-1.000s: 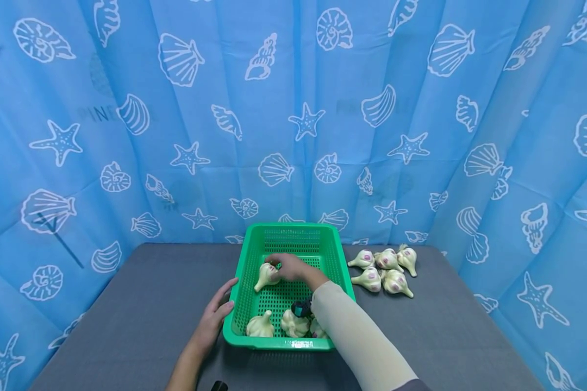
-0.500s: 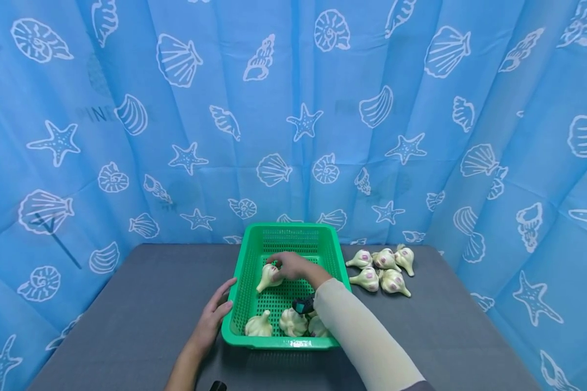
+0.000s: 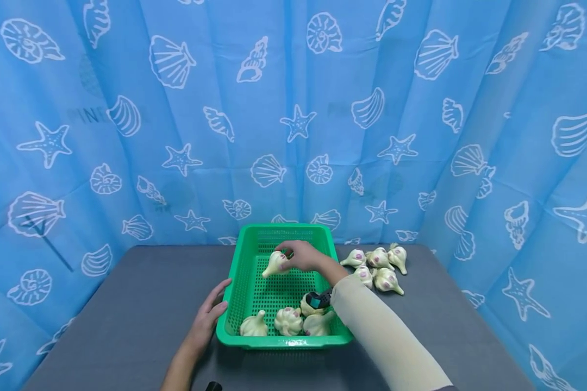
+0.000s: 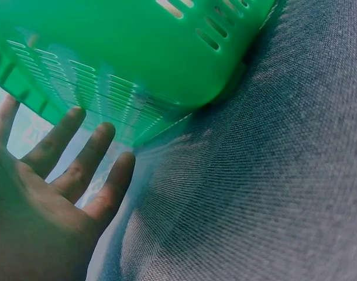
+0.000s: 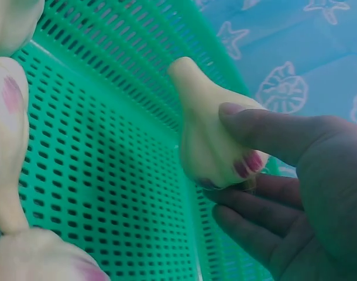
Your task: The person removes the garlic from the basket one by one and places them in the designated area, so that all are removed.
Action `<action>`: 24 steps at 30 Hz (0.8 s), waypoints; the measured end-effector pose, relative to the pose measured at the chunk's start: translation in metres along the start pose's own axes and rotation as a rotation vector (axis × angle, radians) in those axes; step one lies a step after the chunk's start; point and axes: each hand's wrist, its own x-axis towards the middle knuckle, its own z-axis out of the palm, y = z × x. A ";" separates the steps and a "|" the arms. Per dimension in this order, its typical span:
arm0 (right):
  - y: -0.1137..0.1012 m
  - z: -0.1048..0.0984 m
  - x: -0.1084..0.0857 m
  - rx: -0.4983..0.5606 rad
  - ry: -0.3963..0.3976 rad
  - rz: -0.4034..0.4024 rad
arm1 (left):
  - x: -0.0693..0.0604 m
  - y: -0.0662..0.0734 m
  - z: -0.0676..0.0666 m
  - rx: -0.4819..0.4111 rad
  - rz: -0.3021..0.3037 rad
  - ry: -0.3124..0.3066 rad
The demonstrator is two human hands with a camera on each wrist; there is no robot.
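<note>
My right hand (image 3: pixel 305 256) pinches a garlic bulb (image 3: pixel 275 264) over the green plastic basket (image 3: pixel 286 341); in the right wrist view the thumb lies on one side of the garlic bulb (image 5: pixel 216 126) and fingers beneath it. Several more garlic bulbs (image 3: pixel 288 321) lie along the basket's near end, one partly behind the dark wrist camera. At the basket's left side, my left hand (image 3: pixel 206 316) touches the rim with its fingertips. In the left wrist view the left hand (image 4: pixel 55 187) has its fingers spread and extended along the basket wall (image 4: pixel 126 52).
A cluster of several garlic bulbs (image 3: pixel 379 258) lies on the grey table (image 3: pixel 142 315) to the right of the basket. A blue curtain (image 3: pixel 200 136) with white shells hangs behind and at the sides. A small black object (image 3: pixel 214 386) shows at the bottom edge.
My right hand has lifted the garlic bulb up from the basket floor and shifted slightly toward the back. The left hand stays at the rim; the whole head view has drifted a little.
</note>
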 end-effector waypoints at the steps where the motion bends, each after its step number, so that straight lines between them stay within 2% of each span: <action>1: 0.000 -0.003 -0.001 0.001 0.019 -0.006 | 0.000 0.000 -0.001 -0.001 -0.002 -0.004; 7: -0.002 -0.016 -0.011 0.042 0.155 0.002 | 0.000 -0.001 -0.001 -0.001 -0.010 -0.006; 12: 0.000 -0.024 -0.019 0.087 0.257 0.030 | -0.001 -0.001 0.000 0.032 0.012 0.010; 18: 0.004 -0.035 -0.033 0.130 0.321 0.049 | -0.001 -0.002 0.001 0.043 0.021 0.014; 24: 0.009 -0.043 -0.045 0.131 0.372 0.014 | -0.001 -0.002 0.000 0.047 0.003 0.017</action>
